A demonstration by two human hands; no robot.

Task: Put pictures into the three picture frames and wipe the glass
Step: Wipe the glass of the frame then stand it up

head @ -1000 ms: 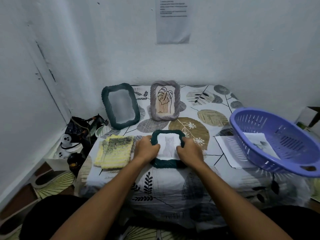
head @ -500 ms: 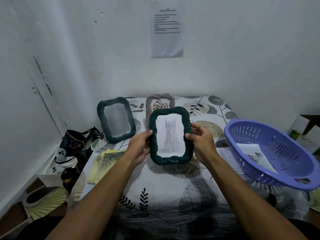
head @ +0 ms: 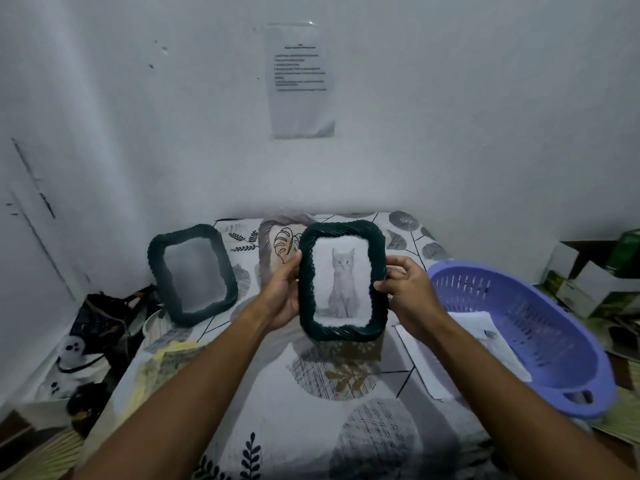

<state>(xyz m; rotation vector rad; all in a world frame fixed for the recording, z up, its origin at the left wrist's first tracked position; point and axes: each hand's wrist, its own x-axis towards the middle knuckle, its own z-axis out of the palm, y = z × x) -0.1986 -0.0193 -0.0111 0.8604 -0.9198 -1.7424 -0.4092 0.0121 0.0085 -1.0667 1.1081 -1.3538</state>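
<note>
While both hands [head: 282, 296] [head: 403, 292] grip its side edges, cat frame [head: 342, 280] hangs above table.

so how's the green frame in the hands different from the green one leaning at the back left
The held frame shows a cat picture; the leaning frame looks blank grey. The held frame is lifted off the table, gripped by the left hand and right hand; the leaning frame rests untouched. Both are dark green with twisted borders.

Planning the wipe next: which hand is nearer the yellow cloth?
Left. The left hand grips the cat frame up and right of the yellow cloth; the right hand grips the frame's far side.
</note>
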